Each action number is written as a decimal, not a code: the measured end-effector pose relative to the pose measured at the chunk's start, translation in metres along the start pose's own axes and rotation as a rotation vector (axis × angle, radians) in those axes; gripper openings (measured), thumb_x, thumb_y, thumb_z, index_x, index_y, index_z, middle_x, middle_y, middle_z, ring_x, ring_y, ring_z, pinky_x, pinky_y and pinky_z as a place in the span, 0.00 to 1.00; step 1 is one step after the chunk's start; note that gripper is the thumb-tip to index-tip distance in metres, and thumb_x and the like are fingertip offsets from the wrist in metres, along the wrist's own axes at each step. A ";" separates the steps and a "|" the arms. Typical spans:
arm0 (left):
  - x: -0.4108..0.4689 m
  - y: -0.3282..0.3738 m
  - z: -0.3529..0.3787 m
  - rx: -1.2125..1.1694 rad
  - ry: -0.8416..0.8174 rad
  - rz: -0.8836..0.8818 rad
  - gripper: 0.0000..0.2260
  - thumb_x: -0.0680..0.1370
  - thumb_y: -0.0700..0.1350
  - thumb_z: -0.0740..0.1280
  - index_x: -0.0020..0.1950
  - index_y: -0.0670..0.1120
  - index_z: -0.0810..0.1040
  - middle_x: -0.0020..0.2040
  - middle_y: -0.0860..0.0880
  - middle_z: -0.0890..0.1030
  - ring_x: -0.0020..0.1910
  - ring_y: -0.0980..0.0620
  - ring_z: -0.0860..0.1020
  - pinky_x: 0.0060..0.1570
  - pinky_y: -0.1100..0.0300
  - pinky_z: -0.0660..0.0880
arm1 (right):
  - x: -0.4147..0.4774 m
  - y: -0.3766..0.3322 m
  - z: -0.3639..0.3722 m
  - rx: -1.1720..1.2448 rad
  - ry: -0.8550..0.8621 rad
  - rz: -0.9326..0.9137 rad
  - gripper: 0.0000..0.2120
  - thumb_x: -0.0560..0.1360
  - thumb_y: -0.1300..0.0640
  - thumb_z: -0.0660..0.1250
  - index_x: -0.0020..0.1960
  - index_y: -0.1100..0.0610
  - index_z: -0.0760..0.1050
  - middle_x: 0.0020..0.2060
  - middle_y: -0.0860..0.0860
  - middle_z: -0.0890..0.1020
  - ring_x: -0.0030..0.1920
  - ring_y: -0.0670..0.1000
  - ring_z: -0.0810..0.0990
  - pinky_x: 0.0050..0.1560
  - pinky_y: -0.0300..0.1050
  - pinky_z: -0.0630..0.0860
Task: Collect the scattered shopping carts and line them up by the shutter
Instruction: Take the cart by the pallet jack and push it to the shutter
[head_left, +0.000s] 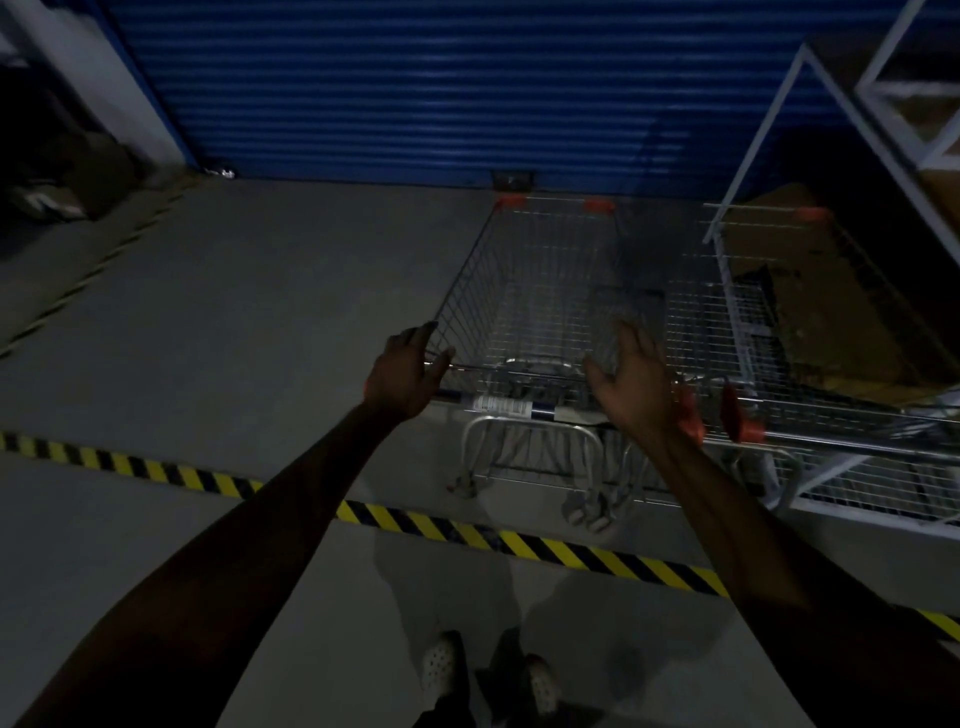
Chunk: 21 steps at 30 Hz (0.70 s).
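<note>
**Two carts drawn up at the shutter**

The left cart (519, 291) and the right cart (696, 312) were parked side by side against the blue shutter (415, 88). Bare wire mesh was shown in the left cart's basket, while brown cardboard (831, 312) was seen in the right one. The left hand (410, 371) and right hand (628, 384) were held at the handle (498, 408) with fingers spread — nothing gripped.

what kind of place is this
Probably a store's back area or loading bay: a blue roller shutter, wire shopping carts parked by it, and yellow-black hazard tape across the concrete floor.
</note>
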<state>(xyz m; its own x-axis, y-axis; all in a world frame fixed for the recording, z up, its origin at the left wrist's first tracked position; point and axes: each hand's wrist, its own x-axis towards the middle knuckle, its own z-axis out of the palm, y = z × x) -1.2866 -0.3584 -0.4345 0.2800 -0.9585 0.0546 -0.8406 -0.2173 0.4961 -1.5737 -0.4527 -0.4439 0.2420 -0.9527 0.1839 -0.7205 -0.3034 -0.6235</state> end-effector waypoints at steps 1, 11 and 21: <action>-0.004 -0.001 -0.007 -0.017 0.023 -0.010 0.36 0.76 0.66 0.51 0.76 0.44 0.68 0.71 0.39 0.73 0.69 0.39 0.70 0.64 0.44 0.71 | 0.003 -0.008 0.002 0.030 0.018 -0.025 0.32 0.79 0.45 0.67 0.76 0.61 0.65 0.73 0.61 0.69 0.72 0.61 0.67 0.68 0.43 0.60; -0.042 -0.065 -0.092 0.003 0.299 -0.016 0.28 0.82 0.59 0.58 0.76 0.42 0.67 0.71 0.41 0.72 0.70 0.42 0.69 0.67 0.51 0.66 | 0.024 -0.120 0.055 0.229 0.015 -0.205 0.39 0.75 0.37 0.62 0.76 0.62 0.64 0.73 0.61 0.69 0.72 0.62 0.67 0.70 0.50 0.65; -0.128 -0.208 -0.206 0.004 0.567 -0.151 0.27 0.83 0.59 0.57 0.76 0.44 0.66 0.72 0.43 0.72 0.71 0.44 0.67 0.67 0.50 0.67 | 0.004 -0.311 0.152 0.459 -0.058 -0.405 0.38 0.76 0.40 0.65 0.80 0.57 0.59 0.76 0.57 0.65 0.75 0.55 0.63 0.69 0.39 0.58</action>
<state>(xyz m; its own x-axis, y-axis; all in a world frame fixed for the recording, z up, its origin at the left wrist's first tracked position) -1.0523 -0.1528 -0.3658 0.6000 -0.6687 0.4392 -0.7738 -0.3457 0.5308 -1.2498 -0.3589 -0.3644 0.4819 -0.7570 0.4412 -0.2135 -0.5898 -0.7788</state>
